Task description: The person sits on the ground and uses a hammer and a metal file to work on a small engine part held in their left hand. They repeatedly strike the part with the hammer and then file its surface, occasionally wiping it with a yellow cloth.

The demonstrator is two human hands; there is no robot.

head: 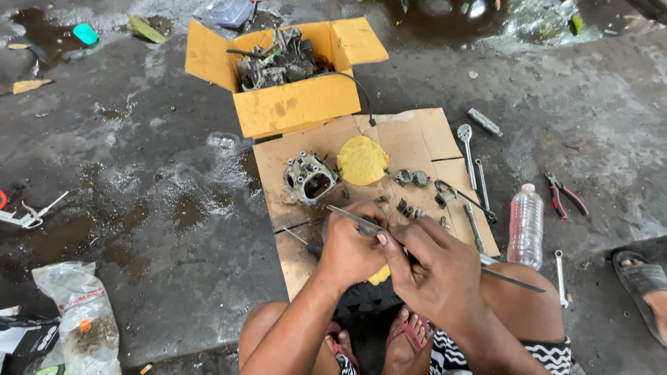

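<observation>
My left hand (pixel 349 251) and my right hand (pixel 436 267) meet over the near edge of a flattened sheet of cardboard (pixel 417 139). Both grip a small dark metal part between them, mostly hidden by the fingers. A thin metal blade (pixel 351 216) sticks out up-left from the hands, and a long thin rod (pixel 513 280) runs out to the right under my right hand. On the cardboard beyond the hands lie a grey metal engine part (pixel 310 178), a yellow cloth (pixel 362 160) and several small metal parts (pixel 411 178).
A yellow cardboard box (pixel 292 104) of greasy parts stands behind the sheet. Wrenches (pixel 467 147), red-handled pliers (pixel 564 196) and a clear plastic bottle (pixel 526 226) lie to the right. Another person's sandalled foot (pixel 645 286) is at far right. A plastic bag (pixel 80 316) is at lower left; the concrete is wet.
</observation>
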